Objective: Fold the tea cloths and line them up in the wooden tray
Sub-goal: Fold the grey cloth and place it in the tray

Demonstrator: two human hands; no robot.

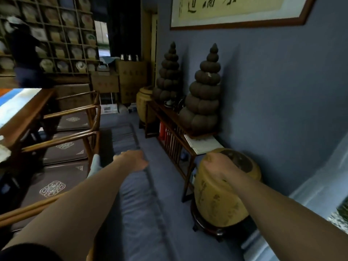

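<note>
**A:** Your left hand (131, 160) is stretched out over the blue floor (135, 204), fingers curled under; I cannot tell whether it grips anything. Your right hand (216, 166) looks clenched and sits in front of the yellow jar (216, 204); I cannot tell whether it touches the jar.

**B:** Where are the tea cloths and the wooden tray?

**A:** Neither is plain to see. There is something white at the table's edge (22, 117) on your far left, too blurred to name.

**B:** So what could go wrong?

**A:** You are turned away from the table. Swing back carelessly and your right arm could knock the jar on its low stand (207, 226), or your left could catch the chair arm (62, 137).
</note>
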